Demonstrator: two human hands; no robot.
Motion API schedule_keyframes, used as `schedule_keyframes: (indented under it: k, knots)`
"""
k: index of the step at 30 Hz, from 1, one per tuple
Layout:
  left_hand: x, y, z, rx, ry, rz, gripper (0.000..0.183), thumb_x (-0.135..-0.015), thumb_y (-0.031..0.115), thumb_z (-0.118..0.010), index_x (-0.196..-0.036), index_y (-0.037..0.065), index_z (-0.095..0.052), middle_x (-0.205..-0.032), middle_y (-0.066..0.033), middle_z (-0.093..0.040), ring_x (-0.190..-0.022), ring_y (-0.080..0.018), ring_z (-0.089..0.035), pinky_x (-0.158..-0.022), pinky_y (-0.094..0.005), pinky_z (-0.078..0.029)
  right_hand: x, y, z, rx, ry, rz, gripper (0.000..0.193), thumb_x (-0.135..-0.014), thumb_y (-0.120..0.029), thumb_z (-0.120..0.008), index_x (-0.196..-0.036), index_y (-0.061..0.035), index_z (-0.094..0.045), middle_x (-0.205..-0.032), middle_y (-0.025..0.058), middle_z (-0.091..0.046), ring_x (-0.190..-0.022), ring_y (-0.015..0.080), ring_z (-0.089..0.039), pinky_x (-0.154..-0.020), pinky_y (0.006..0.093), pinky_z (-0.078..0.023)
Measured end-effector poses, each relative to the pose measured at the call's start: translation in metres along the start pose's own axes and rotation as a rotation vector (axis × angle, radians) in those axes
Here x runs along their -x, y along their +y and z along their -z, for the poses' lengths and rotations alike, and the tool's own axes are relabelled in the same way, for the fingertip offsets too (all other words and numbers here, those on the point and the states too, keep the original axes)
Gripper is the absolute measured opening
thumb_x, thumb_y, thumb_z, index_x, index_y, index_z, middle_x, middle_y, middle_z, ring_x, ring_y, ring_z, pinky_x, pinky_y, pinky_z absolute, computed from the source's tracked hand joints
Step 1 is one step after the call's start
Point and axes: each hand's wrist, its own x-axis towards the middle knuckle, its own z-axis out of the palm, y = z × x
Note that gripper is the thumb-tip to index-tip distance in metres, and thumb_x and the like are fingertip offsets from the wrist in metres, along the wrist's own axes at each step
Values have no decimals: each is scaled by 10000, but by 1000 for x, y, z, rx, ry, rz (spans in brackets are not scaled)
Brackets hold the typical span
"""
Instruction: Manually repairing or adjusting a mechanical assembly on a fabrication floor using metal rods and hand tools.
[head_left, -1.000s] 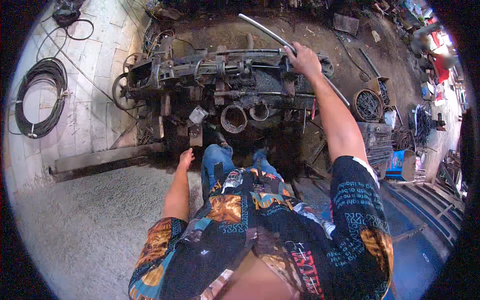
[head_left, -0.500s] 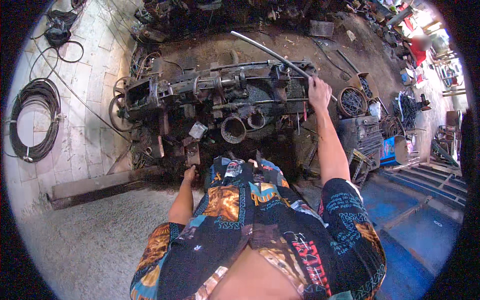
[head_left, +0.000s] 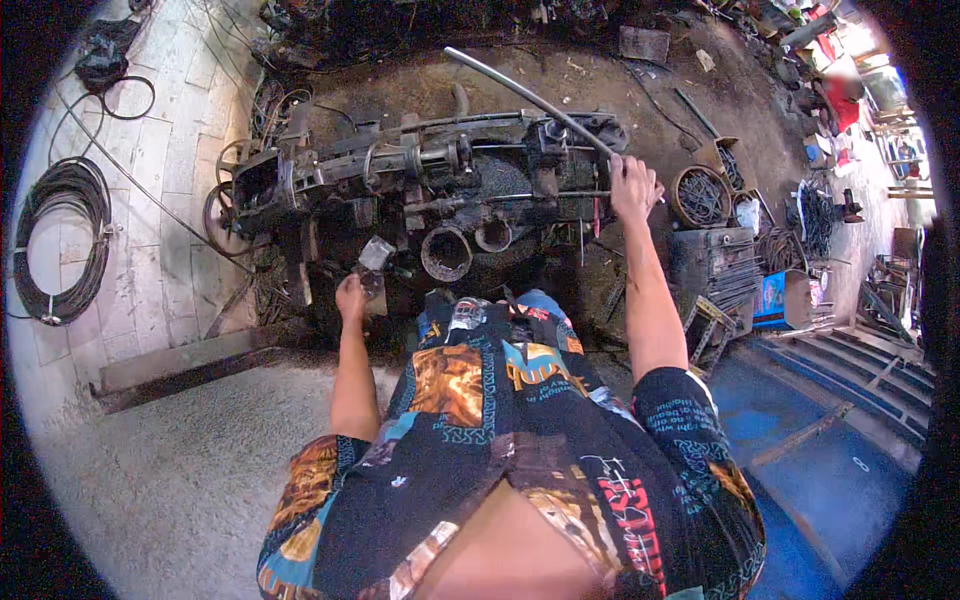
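Right hand (head_left: 635, 188): closed around the lower end of a metal rod (head_left: 535, 103)
Metal rod: slants up and leftward from the fist, above the machine's right end
Left hand (head_left: 350, 298): near a pale block (head_left: 376, 253); cannot tell whether it grips anything
Machine (head_left: 400, 165): beyond both hands

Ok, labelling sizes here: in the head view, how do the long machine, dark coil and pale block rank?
1. Long machine
2. Dark coil
3. Pale block, near the left hand

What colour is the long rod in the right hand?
The rod in the right hand is silvery grey, seen in the head view.
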Motion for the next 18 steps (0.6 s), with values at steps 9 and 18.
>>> schedule_keyframes:
  k: [9, 18]
  knots:
    - [2, 267, -126, -189, 144, -836, 335, -958, 251, -559, -1173, 7, -641, -1096, -179, -668, -1008, -305, -642, -883, -370, -484, 18, 18, 20, -922, 234, -24, 225, -849, -143, -654, -1025, -4, -659, -924, 102, -681, -900, 216, -640, -876, 341, -468]
    - [-32, 425, -213, -490, -12, -1341, 412, -930, 307, -592, -1252, 49, -590, -1279, -172, -577, -1221, -333, -513, -1023, -425, -411, 39, 13, 42, -1431, -206, -478, 197, -910, -178, -631, -882, 13, -670, -771, 86, -654, -796, 182, -642, -782, 343, -510]
